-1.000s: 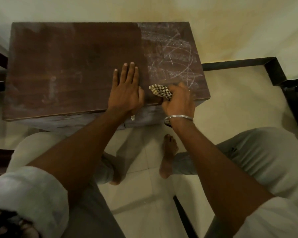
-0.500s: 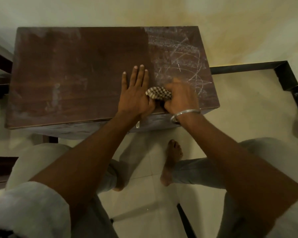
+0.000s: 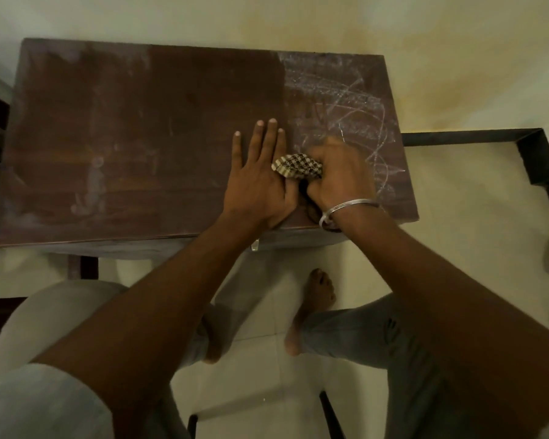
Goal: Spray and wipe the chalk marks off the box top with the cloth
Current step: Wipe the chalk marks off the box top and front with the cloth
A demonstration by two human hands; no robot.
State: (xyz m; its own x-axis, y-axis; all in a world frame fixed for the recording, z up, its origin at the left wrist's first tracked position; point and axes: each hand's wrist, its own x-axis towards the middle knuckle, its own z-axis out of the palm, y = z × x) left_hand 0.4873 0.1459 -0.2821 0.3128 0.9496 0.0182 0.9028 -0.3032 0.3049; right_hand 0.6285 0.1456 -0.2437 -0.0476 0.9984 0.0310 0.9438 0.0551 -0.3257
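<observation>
At the bottom of the frame your bare foot (image 3: 319, 289) rests on the pale floor (image 3: 457, 248). Just above centre, your left hand (image 3: 260, 182) lies flat, fingers straight, on the box top (image 3: 140, 137), just beside the checked cloth (image 3: 298, 166) your right hand (image 3: 341, 177) clutches. Chalk marks (image 3: 346, 106) cover the top's upper right part

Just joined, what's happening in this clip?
A person is wiping chalk off a brown box top. The left hand lies flat on the wood, fingers straight. The right hand grips a bunched checked cloth beside it. Scribbled chalk marks cover the right end; the rest looks mostly wiped, with faint smudges.
</observation>
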